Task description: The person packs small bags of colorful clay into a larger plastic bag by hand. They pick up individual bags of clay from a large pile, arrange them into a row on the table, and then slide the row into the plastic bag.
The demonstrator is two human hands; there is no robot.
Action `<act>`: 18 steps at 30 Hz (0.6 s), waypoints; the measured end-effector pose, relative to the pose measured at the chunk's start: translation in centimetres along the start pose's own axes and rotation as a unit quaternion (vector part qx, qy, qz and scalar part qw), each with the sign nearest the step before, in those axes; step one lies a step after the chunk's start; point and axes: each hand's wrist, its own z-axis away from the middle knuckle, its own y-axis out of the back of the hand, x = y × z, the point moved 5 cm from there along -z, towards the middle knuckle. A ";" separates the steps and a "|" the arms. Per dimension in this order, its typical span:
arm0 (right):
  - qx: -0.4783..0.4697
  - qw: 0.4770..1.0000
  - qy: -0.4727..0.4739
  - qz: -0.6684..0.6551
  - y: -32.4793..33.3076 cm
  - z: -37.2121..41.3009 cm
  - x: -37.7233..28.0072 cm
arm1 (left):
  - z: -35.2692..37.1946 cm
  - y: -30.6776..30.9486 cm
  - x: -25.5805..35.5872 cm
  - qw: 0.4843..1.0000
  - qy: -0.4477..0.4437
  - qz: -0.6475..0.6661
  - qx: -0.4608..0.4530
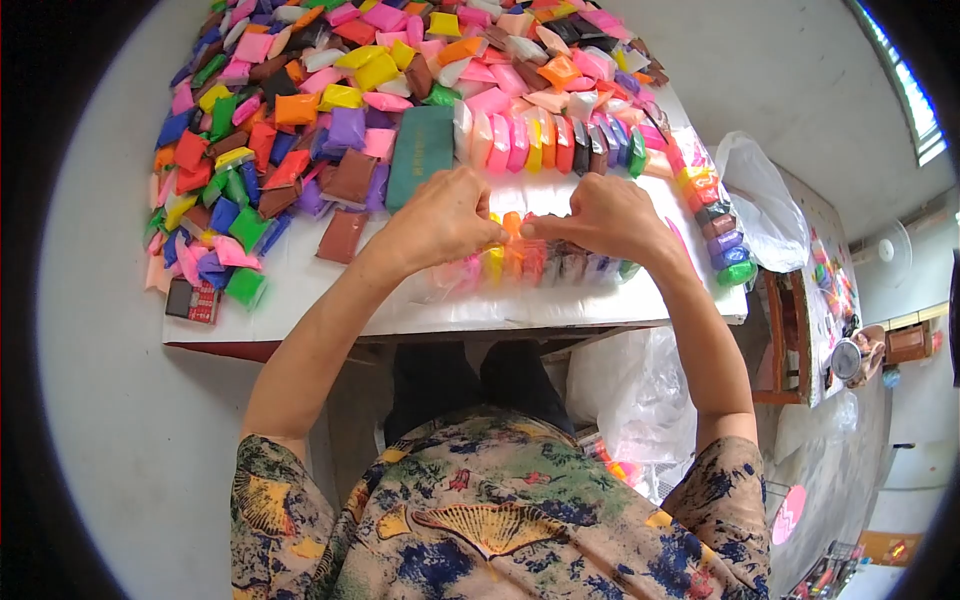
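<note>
On the white table (330, 290), a clear bag (510, 266) holds a row of coloured packets. My left hand (447, 218) is closed at the upper left of this bag, thumb and fingers at its top edge. Facing it, my right hand (607, 215) is also closed, its thumb near the orange packet; what each pinches is too small to tell. Just behind lies another row of upright packets (550, 145), running from pink to green. A green booklet-like rectangle (420, 150) lies beyond my left hand. The lower part of the bag is blurred.
A large heap of coloured packets (375, 72) covers the back and left of the table. A red and black phone-like object (193, 300) lies at the front left corner. On the right are a filled packet row (715, 215) and a crumpled clear bag (760, 200).
</note>
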 end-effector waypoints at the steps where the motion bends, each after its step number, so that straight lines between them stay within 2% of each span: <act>1: 0.028 0.999 0.010 0.020 -0.3 0.0 -0.4 | 0.0 -0.1 0.0 1.000 -0.004 0.000 0.007; 2: 0.055 0.998 0.020 0.039 -0.4 0.0 -0.9 | 0.0 -0.1 -0.1 1.000 -0.007 0.000 0.014; 9: 0.014 0.999 0.021 0.042 0.6 -0.1 1.2 | 0.0 0.1 -0.3 0.999 -0.005 0.033 -0.029; 13: -0.093 0.995 0.016 -0.026 1.4 0.1 2.4 | 0.0 -0.2 -0.5 0.998 -0.042 0.030 -0.018; 16: -0.062 0.989 0.096 -0.092 2.4 1.3 3.0 | 0.1 -0.3 -0.2 0.998 -0.061 0.020 -0.011; 18: -0.074 0.985 0.114 -0.104 2.5 1.6 4.2 | 0.3 -0.3 0.0 0.998 -0.068 0.014 -0.010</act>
